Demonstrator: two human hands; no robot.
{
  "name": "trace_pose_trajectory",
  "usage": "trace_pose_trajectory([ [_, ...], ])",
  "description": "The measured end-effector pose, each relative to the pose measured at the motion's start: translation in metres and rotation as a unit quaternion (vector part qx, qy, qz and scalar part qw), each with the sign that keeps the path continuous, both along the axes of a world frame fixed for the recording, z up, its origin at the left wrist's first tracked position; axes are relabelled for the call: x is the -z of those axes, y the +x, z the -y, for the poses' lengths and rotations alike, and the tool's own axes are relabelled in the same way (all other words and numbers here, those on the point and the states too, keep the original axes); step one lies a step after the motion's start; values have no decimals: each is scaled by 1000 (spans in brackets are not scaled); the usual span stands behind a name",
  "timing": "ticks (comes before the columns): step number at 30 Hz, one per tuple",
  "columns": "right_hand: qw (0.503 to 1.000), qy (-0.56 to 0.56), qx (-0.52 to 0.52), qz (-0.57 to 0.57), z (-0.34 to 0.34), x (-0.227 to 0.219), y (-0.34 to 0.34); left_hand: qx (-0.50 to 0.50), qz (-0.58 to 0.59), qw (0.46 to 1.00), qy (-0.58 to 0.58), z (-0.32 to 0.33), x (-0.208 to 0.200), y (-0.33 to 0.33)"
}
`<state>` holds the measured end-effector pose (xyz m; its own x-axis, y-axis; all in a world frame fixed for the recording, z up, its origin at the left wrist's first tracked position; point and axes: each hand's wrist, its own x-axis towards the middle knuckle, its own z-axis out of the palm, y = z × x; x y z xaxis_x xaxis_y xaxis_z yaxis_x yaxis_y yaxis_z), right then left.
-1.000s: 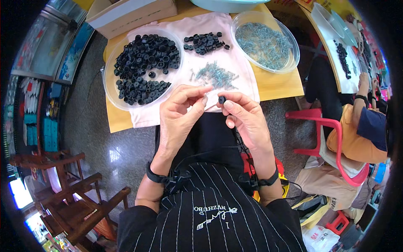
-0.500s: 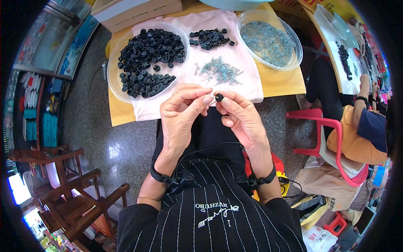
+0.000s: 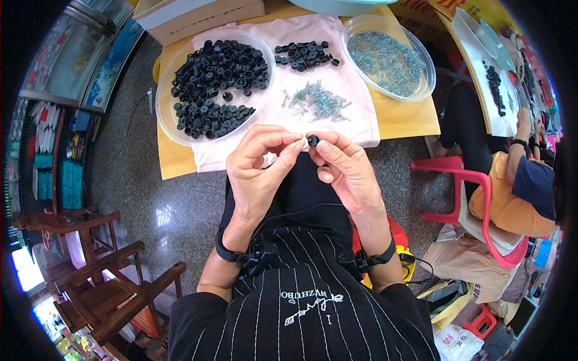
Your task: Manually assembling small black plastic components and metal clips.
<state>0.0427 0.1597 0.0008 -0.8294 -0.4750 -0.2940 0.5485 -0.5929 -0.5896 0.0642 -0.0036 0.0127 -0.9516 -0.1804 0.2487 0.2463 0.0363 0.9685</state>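
The right hand pinched a small black ring part between its thumb and forefinger, and the left hand met it from 9 o'clock with thumb and forefinger tips closed against the same part, so the part sat exactly between both hands, above the person's lap. Whether the left fingers also held a screw was not possible to tell, because the fingertips covered that place and the thing would be very small. The lower side of the part was hidden by the right thumb. At 12 o'clock from the hands lay a pink cloth on the yellow table, and on the cloth a loose heap of small grey screws, near to the hands but not touching. Further at 12 o'clock was a small group of black parts. At 11 o'clock stood a clear round bowl filled with many black ring parts. At 1 o'clock a second clear bowl contained grey screws. A cardboard box at the far edge was cut off by the frame. At 3 o'clock another person sat on a red plastic chair, only partly visible.
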Motion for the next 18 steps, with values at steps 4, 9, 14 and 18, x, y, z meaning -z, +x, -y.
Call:
trace_pose_trajectory([
  [4, 999, 26, 12, -16, 2, 1, 0, -6, -23, 998, -57, 0, -3, 0],
  [9, 999, 27, 12, -21, 2, 4, 0, 10, 22, 1000, 19, -1, 1, 1],
  [14, 1000, 18, 13, -12, 2, 6, -1, 19, 64, 994, 83, 0, 7, -1],
  [18, 998, 39, 24, -36, 4, 7, -1, 14, 68, 995, 74, -1, 5, 0],
])
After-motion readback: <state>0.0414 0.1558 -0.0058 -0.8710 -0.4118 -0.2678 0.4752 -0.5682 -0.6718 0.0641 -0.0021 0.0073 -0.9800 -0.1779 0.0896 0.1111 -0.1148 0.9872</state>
